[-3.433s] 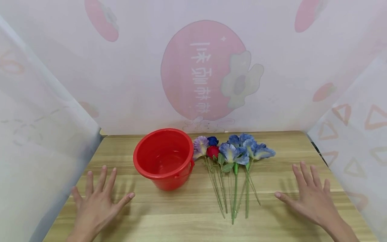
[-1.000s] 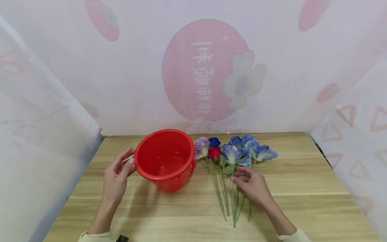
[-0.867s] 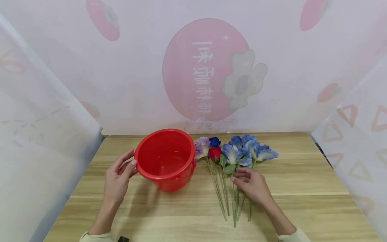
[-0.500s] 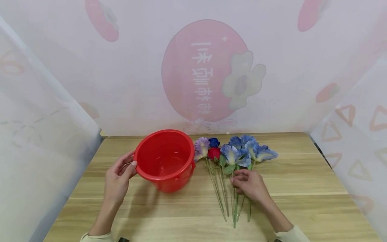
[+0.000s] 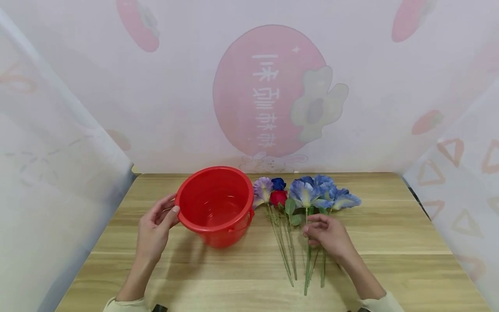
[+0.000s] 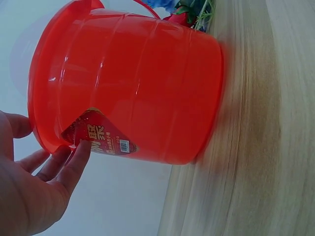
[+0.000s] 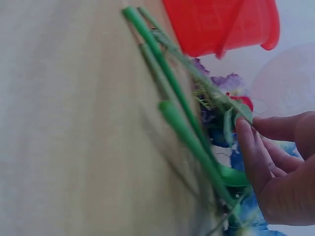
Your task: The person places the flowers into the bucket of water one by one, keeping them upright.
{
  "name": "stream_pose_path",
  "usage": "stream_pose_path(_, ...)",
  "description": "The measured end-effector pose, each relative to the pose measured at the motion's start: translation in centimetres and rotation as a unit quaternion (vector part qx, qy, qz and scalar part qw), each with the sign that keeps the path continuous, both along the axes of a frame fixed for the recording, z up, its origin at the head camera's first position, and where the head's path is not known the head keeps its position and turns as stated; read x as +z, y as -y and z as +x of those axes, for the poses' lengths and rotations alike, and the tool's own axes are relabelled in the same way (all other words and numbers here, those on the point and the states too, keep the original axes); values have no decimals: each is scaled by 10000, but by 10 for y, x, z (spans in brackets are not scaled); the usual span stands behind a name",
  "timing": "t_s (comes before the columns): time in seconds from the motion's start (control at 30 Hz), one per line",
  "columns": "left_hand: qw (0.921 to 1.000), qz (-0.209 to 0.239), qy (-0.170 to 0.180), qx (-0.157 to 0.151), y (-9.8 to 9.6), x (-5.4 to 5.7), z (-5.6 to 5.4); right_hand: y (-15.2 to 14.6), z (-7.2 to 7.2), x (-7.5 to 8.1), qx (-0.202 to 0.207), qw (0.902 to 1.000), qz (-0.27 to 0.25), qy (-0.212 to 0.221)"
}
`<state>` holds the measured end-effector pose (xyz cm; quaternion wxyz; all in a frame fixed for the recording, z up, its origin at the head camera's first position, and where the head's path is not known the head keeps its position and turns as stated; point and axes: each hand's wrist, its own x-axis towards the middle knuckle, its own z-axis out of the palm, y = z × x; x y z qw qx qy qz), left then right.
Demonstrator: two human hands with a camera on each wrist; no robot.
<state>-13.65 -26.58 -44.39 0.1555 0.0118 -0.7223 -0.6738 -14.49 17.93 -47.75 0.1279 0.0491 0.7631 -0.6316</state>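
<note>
A red plastic bucket [image 5: 224, 238] stands upright on the table, a red label [image 6: 98, 135] on its side. My left hand [image 5: 153, 232] holds its rim at the left, thumb at the edge and fingers against the outer wall. My right hand [image 5: 329, 236] pinches the thin green stem [image 7: 197, 71] of a blue artificial flower [image 5: 304, 193] between thumb and fingertips. More blue flowers [image 5: 345, 199] lie just behind that hand. Left of it are a red rose [image 5: 278, 198], a dark blue rose [image 5: 278, 183] and a light purple flower [image 5: 263, 188].
The wood-grain table [image 5: 249, 294] has a pale printed curtain [image 5: 175, 108] along its back and both sides. The flower stems [image 5: 286, 255] lie pointing toward the near edge, to the right of the bucket. Its handle [image 5: 249, 219] hangs down on the right.
Both hands, first spread flat apart, have come to the bucket rim and the flowers. In the last half second the pinched blue flower has risen slightly and shifted right; the bucket stays in place.
</note>
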Motion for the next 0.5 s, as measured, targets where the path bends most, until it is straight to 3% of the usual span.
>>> stream_pose_path(0.5, 9999, -129, -49, -87, 1, -1, 0, 7, -7, 52, 148, 9963, 44, -842)
